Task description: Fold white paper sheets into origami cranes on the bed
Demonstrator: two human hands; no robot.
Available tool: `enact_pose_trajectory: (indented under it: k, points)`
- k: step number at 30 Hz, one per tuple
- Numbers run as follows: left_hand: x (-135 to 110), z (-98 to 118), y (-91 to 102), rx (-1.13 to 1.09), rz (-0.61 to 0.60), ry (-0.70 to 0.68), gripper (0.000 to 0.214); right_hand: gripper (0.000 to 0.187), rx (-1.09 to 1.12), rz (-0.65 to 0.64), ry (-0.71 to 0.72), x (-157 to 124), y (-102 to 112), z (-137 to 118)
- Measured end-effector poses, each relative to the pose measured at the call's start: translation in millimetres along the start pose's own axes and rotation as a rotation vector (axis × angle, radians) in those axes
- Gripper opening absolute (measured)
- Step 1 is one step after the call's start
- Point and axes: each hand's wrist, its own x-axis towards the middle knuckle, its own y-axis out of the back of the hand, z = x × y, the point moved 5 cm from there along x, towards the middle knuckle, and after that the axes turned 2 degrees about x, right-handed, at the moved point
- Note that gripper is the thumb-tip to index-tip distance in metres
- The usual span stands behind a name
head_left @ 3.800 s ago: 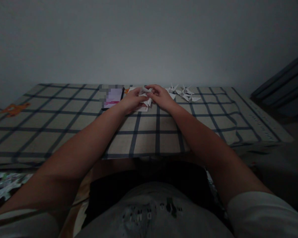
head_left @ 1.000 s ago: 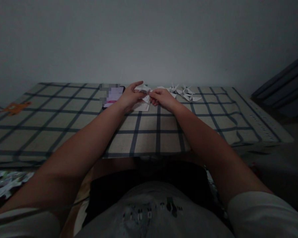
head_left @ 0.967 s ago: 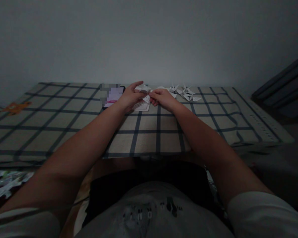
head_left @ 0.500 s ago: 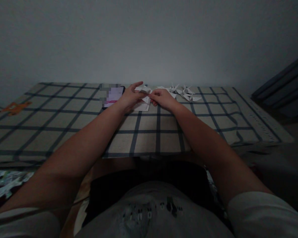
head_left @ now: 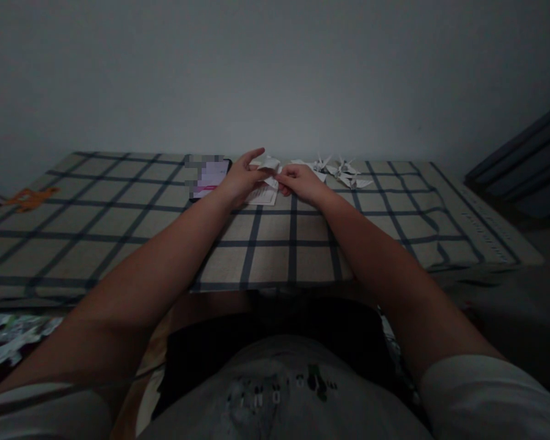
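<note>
Checked cloth [head_left: 119, 226]: phone [head_left: 209, 177], paper sheet [head_left: 262, 195], folded cranes [head_left: 343, 172], orange item [head_left: 27, 197] far L.

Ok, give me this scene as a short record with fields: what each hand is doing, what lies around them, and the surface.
left hand: pinches the folded paper from the left, forefinger stretched out
right hand: pinches the same folded paper from the right
under the hands: a flat sheet lying on the cloth
left of the hands: a phone, screen lit
right of the hands: a few paper cranes, near the far edge
surface: checked cloth
far left: small orange thing, too dim to identify
</note>
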Motion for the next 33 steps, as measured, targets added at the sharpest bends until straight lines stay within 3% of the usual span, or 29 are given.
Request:
enact_pose_trajectory:
  k: [20,33]
  points:
    - [3.0,0.8,5.2,0.047,0.065,-0.075,0.078,0.033,-0.065,-0.054,-0.011,-2.7,-8.5,-6.0]
    - [-3.9,7.4,4.6,0.037,0.103,0.003,0.076,0.027,-0.111,-0.099,-0.006,-3.4,-11.6,-5.5]
